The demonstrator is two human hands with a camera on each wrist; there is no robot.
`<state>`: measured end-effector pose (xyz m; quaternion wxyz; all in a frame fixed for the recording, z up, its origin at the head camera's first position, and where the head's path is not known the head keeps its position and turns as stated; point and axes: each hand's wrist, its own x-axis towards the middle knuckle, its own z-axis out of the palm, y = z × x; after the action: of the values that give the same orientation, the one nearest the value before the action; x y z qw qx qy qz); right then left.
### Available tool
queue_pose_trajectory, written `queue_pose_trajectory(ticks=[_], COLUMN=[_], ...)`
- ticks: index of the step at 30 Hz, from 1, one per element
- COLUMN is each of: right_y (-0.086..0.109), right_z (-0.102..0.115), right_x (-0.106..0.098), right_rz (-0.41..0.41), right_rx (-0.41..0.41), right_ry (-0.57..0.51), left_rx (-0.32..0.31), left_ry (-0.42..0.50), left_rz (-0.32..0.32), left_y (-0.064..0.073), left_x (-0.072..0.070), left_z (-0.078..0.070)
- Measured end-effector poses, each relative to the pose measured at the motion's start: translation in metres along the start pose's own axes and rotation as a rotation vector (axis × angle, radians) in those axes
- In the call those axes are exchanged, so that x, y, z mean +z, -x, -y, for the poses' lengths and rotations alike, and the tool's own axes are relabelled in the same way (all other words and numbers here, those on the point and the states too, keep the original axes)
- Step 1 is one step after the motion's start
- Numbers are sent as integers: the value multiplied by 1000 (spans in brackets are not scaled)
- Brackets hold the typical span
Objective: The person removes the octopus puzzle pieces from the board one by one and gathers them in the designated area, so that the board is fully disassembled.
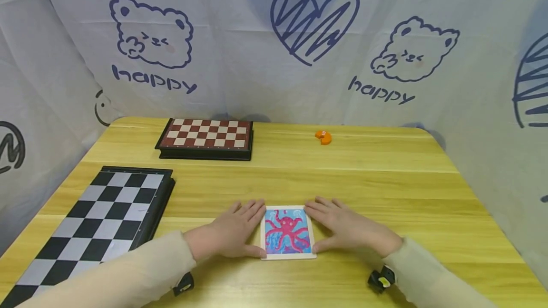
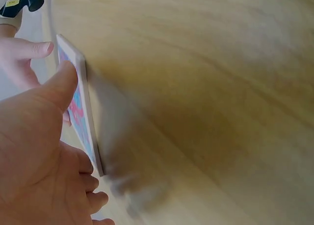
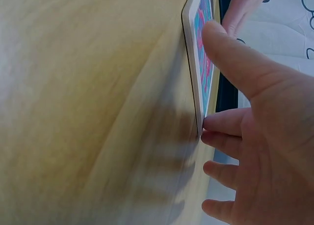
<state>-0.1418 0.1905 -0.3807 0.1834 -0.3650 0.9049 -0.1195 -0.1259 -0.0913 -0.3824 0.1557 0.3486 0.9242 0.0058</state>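
A square, white-bordered picture board [image 1: 288, 232] with a pink octopus on blue lies face up near the front of the table. My left hand [image 1: 231, 233] spans its left side and my right hand [image 1: 347, 226] its right. Both thumbs touch the near corners, while the index fingertips rest at the far corners. The left wrist view shows the left thumb [image 2: 66, 83] lying on the border of the board, with fingers stretched along its side. In the right wrist view, the right thumb [image 3: 218, 38] overlaps the picture and the straight fingers reach its far corner.
A folded black-and-white chessboard [image 1: 107, 222] lies at the left, close to the left forearm. Farther back stands a brown-and-white chessboard box [image 1: 205, 133]. A small orange piece [image 1: 324, 139] sits near the table's back edge, before a printed cloth [image 1: 239, 75].
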Motion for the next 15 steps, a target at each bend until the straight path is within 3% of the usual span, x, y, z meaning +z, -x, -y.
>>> queue_pose_trajectory(ticks=[9, 15], right_y=[-3, -12], right_z=[-1, -5], right_x=[1, -1], right_rz=[-19, -37], right_rx=[-19, -2], right_ry=[9, 18], left_rx=[-18, -43], left_ry=[9, 54], left_rz=[10, 9], left_y=[-5, -18], left_x=[2, 2], left_z=[-1, 7])
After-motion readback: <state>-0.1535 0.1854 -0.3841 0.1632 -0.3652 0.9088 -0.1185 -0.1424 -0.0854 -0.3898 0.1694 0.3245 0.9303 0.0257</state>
